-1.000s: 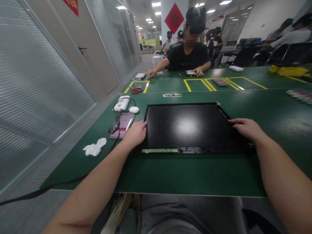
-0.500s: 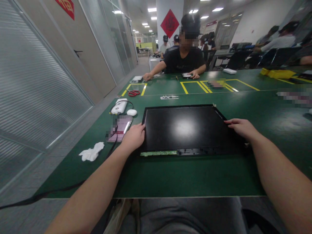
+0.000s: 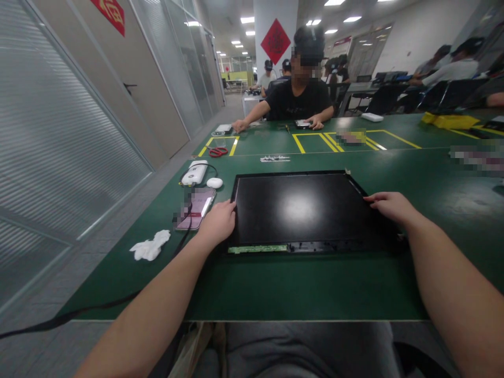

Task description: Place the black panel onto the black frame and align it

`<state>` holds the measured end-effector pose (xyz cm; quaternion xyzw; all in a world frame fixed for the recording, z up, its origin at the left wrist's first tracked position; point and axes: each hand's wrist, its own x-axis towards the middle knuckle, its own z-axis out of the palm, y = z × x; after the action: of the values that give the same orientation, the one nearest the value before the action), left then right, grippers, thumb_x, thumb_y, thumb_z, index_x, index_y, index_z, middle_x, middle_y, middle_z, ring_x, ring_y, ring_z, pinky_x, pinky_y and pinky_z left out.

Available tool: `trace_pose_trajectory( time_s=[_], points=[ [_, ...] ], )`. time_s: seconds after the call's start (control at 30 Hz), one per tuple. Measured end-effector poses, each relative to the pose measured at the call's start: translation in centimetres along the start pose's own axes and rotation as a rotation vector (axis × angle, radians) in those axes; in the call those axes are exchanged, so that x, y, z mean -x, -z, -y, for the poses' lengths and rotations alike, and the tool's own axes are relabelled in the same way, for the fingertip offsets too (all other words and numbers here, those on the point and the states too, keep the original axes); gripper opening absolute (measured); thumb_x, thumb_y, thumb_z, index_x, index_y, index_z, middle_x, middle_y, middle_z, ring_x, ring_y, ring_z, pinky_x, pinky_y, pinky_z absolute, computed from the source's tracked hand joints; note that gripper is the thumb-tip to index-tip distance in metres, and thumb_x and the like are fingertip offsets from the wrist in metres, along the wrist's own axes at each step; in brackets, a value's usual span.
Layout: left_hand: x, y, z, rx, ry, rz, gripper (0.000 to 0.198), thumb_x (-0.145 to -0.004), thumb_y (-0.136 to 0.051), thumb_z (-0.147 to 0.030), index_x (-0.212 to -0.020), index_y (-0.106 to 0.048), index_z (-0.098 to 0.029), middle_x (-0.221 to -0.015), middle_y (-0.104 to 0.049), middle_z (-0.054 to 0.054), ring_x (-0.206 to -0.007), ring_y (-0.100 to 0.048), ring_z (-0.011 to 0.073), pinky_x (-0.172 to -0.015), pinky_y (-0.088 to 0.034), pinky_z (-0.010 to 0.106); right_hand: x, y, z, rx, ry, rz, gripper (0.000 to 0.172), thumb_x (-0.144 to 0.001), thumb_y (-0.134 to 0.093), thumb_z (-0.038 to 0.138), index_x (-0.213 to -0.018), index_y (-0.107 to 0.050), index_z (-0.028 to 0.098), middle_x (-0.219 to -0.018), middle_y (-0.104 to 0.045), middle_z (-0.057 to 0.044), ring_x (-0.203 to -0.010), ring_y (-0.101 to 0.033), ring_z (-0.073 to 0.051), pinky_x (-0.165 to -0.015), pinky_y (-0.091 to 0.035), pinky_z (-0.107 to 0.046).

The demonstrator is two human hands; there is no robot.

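In the head view, the black panel [image 3: 301,207] lies on the green tabletop [image 3: 307,294] between the two hands, a green circuit strip [image 3: 258,249] along its near edge. The left hand [image 3: 218,223] closes on the panel's left rim; its fingertips are mostly hidden, so that grip is probable rather than certain. The right hand [image 3: 389,206] pinches the opposite rim between thumb and fingers.

Just left of the left hand rests a phone [image 3: 202,205], with a white rounded case [image 3: 214,183] beyond it and a crumpled tissue [image 3: 150,245] farther left. Well ahead of the left hand are red-handled scissors [image 3: 218,152].

Compared with half a second ago, only the camera's aim shifts slightly: both hands keep their places on the panel, so the work seems to be at a steady hold.
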<state>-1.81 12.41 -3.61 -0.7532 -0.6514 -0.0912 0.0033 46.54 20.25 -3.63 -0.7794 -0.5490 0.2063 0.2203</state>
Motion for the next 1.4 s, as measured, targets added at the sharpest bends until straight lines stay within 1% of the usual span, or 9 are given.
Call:
trace_pose_trajectory(
  time_s=[0.2,0.47,0.6,0.77,0.9,0.97,1.17,1.3,1.4],
  points=[
    [0.2,0.0,0.1,0.0,0.044,-0.01,0.047,-0.095,-0.039,-0.021,-0.133,-0.063,-0.009,-0.142,-0.059,0.022,-0.132,-0.056,0.0317,-0.112,-0.042,0.045,1.1,-0.1,-0.4,0.042,0.019,-0.028,0.039,-0.074,-0.059,0.02,-0.108,-0.08,0.021,-0.106,-0.076,-0.008,-0.095,-0.066,-0.023,-0.086,-0.047,-0.031],
    [-0.1,0.2,0.1,0.109,0.05,0.01,0.047,-0.093,-0.037,-0.012,-0.13,-0.066,-0.009,-0.143,-0.059,0.019,-0.135,-0.054,0.0286,-0.115,-0.04,0.04,1.5,0.0,0.0,0.09,0.028,-0.032,0.041,-0.077,-0.058,0.021,-0.113,-0.079,0.021,-0.107,-0.076,-0.008,-0.093,-0.066,-0.022,-0.081,-0.047,-0.029],
    [-0.2,0.3,0.4,0.258,0.069,0.002,0.047,-0.09,-0.04,-0.011,-0.131,-0.065,-0.013,-0.14,-0.063,0.016,-0.134,-0.056,0.0287,-0.115,-0.04,0.042,1.7,-0.1,0.0,0.084,0.02,-0.044,0.041,-0.077,-0.058,0.02,-0.112,-0.08,0.021,-0.102,-0.076,-0.008,-0.084,-0.066,-0.02,-0.078,-0.047,-0.029],
    [-0.2,0.0,0.6,0.67,0.183,-0.114,0.068,-0.085,-0.051,-0.01,-0.152,-0.042,-0.019,-0.143,-0.061,0.013,-0.132,-0.057,0.0295,-0.114,-0.042,0.047,1.4,-0.2,-0.5,0.082,0.014,-0.039,0.041,-0.078,-0.058,0.02,-0.113,-0.079,0.021,-0.099,-0.076,-0.008,-0.08,-0.065,-0.02,-0.076,-0.046,-0.03],
    [-0.3,0.2,-0.3,1.219,0.308,-0.138,0.072,-0.08,-0.051,-0.006,-0.15,-0.041,-0.019,-0.136,-0.065,0.012,-0.117,-0.067,0.0248,-0.099,-0.055,0.042,1.2,-0.2,-0.5,0.087,-0.005,-0.047,0.041,-0.078,-0.059,0.019,-0.114,-0.079,0.021,-0.104,-0.075,-0.008,-0.085,-0.064,-0.02,-0.077,-0.046,-0.03],
    [-0.4,0.6,-0.8,1.355,0.388,-0.151,0.065,-0.077,-0.055,-0.005,-0.14,-0.05,-0.02,-0.131,-0.068,0.01,-0.107,-0.071,0.0233,-0.089,-0.059,0.038,1.2,-0.2,-0.4,0.094,-0.016,-0.053,0.041,-0.078,-0.059,0.019,-0.114,-0.079,0.021,-0.105,-0.075,-0.008,-0.085,-0.064,-0.021,-0.078,-0.046,-0.031],
    [-0.6,1.4,-1.5,1.486,0.577,-0.189,0.047,-0.071,-0.056,0.0,-0.114,-0.064,-0.017,-0.113,-0.075,0.007,-0.082,-0.072,0.0159,-0.067,-0.057,0.024,1.4,-0.1,0.0,0.089,-0.049,-0.045,0.041,-0.079,-0.06,0.02,-0.115,-0.079,0.021,-0.104,-0.075,-0.008,-0.082,-0.063,-0.02,-0.077,-0.047,-0.031],
    [-0.6,1.7,-1.7,1.526,0.713,-0.091,0.05,-0.076,-0.056,-0.005,-0.123,-0.063,-0.018,-0.082,-0.075,0.003,-0.054,-0.064,0.0135,-0.051,-0.051,0.023,1.4,-0.1,-0.2,0.085,-0.033,-0.052,0.041,-0.077,-0.059,0.021,-0.113,-0.079,0.021,-0.098,-0.075,-0.008,-0.077,-0.063,-0.019,-0.074,-0.047,-0.031],
    [-0.7,1.9,-1.8,1.6,0.746,-0.051,0.055,-0.077,-0.058,-0.007,-0.131,-0.059,-0.018,-0.07,-0.072,0.001,-0.046,-0.061,0.0142,-0.045,-0.049,0.024,1.1,-0.3,-0.5,0.093,-0.012,-0.061,0.041,-0.076,-0.059,0.022,-0.111,-0.08,0.021,-0.097,-0.075,-0.008,-0.079,-0.064,-0.02,-0.077,-0.048,-0.032]
  ],
)
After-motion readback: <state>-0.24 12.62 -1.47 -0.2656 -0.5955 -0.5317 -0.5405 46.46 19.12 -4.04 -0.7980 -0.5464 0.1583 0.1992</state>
